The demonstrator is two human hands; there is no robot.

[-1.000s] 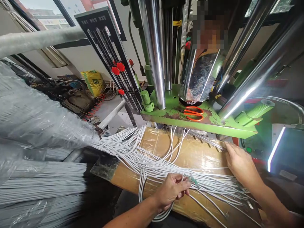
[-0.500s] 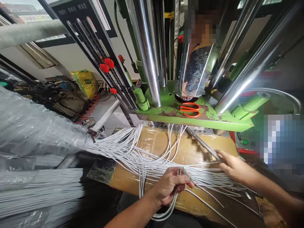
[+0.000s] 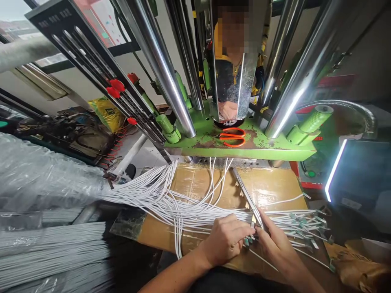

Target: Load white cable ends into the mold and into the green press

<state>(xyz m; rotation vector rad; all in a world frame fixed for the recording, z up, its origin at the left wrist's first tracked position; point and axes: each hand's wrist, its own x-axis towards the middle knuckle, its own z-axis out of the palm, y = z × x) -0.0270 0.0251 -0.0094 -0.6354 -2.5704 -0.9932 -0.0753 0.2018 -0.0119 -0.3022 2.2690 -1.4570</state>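
Left hand (image 3: 224, 240): You have it clenched around a small group of white cables, with their green-tipped ends (image 3: 249, 241) poking out past your fingers, low and near the middle of the table.

Right hand (image 3: 275, 244): Your fingertips (image 3: 259, 215) are touching the lower end of the slotted metal bar, just beside your left hand. You can't tell from this view whether they are gripping it.

Slotted metal bar (image 3: 247, 197): It lies slanted across the table, its far end near the edge of the machine and its near end between your hands. Small pale pins sit along its left side.

White cables (image 3: 146, 194): They fan out from the left across the table and pass under your hands. More green-tipped ends (image 3: 301, 221) spread out to the right of your right hand.

Table (image 3: 271, 183): Its top is covered in brown taped cardboard, and it sits directly below the machine.

Machine: A green machine plate (image 3: 198, 143) stands just past the table, with orange scissors (image 3: 232, 137) resting on it. Chrome columns (image 3: 159, 69) rise from the plate.

Left side: A plastic-wrapped cable bundle (image 3: 39, 179) lies beside the table, reaching towards the white cables. A yellow sack (image 3: 106, 116) sits farther off on the floor.
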